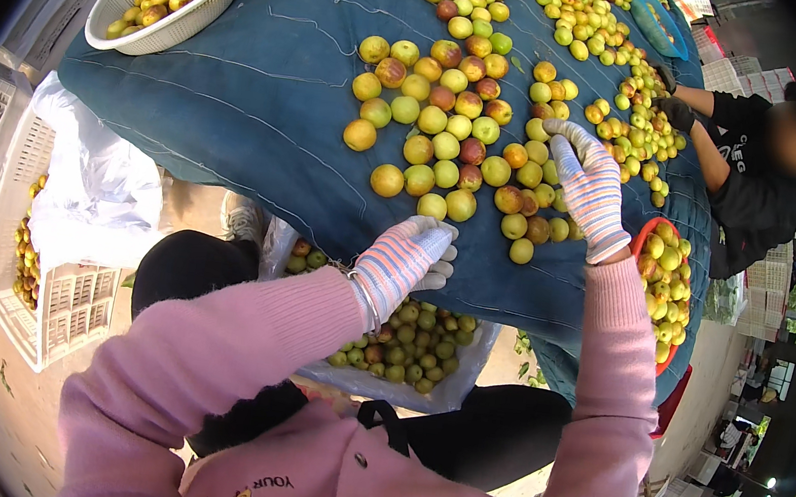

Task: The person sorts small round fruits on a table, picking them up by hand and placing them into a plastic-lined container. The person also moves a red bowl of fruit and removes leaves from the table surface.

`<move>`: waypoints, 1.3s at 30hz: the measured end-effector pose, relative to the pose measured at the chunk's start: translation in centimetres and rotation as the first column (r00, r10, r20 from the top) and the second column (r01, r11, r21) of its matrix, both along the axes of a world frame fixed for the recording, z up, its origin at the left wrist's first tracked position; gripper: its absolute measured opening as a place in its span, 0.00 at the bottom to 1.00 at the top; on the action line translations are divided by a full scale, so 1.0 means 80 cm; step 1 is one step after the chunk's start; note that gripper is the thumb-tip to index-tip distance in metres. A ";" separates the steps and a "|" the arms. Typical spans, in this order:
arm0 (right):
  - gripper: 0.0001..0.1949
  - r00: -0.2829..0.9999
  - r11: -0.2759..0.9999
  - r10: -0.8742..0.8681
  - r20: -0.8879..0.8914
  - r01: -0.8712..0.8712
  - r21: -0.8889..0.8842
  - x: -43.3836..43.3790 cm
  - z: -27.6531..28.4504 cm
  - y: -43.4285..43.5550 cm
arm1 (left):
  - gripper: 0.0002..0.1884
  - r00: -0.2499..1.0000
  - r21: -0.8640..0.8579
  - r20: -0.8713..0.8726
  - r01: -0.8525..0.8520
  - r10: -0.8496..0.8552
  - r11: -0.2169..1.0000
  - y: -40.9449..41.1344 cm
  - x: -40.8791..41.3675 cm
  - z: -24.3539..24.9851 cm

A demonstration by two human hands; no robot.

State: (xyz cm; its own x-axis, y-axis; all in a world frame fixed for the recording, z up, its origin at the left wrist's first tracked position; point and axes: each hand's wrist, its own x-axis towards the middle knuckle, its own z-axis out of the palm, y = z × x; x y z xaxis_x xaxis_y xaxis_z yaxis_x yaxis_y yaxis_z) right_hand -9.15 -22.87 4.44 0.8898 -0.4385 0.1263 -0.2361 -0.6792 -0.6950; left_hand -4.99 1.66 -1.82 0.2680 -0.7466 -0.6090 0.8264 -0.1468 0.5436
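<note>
Many round yellow-green fruits with reddish patches (445,145) lie loose on a table covered with blue quilted cloth (236,109). My left hand (408,257), in a striped knit glove, hovers at the cloth's near edge with fingers curled; whether it holds anything is hidden. My right hand (585,178), gloved alike, is over the right group of fruits, fingers bent and thumb apart from them, with no fruit visible in it. Below my left hand, partly under the cloth, a plastic-lined crate (472,377) holds more fruits.
A white plastic basket of fruits (206,20) stands at the far left, a red basket of fruits (668,356) at the right edge. A blue basket (680,48) is farther back. A co-worker in black (765,174) reaches in from the right. A white crate (51,340) stands at left on the floor.
</note>
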 end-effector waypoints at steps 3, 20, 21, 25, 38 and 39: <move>0.10 0.994 0.988 0.107 0.019 -0.104 -0.115 0.054 -0.005 0.004 | 0.16 1.000 -0.014 0.011 -0.007 0.007 1.000 -0.002 -0.002 0.006; 0.17 0.714 0.684 -0.089 -0.695 -0.463 -0.564 0.214 -0.005 0.045 | 0.17 0.993 -0.175 -0.058 -0.109 0.100 0.979 0.014 0.023 0.031; 0.16 0.820 0.646 0.038 -0.571 -0.457 -0.612 0.219 -0.001 0.050 | 0.17 0.994 -0.157 -0.045 -0.104 0.098 0.982 0.013 0.021 0.032; 0.16 0.809 0.728 0.389 -0.441 -0.564 -0.391 0.247 -0.022 0.094 | 0.17 0.996 -0.164 -0.015 -0.087 0.085 0.983 0.008 0.021 0.031; 0.24 0.996 0.631 -0.081 -0.030 0.075 0.772 0.141 -0.018 0.028 | 0.15 0.962 -0.351 -0.196 -0.249 0.189 0.903 0.003 0.040 0.000; 0.27 0.993 0.536 -0.118 -0.001 0.065 0.842 0.121 -0.017 0.022 | 0.15 0.967 -0.318 -0.146 -0.245 0.209 0.916 0.002 0.037 -0.001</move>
State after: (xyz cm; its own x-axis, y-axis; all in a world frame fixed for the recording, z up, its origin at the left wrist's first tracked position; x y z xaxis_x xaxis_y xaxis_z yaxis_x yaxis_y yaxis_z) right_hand 0.50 -21.09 3.08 0.8428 -0.4457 -0.3017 -0.2096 0.2443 -0.9468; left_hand -2.01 1.84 -1.91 0.4014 -0.8367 -0.3725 0.8718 0.2244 0.4354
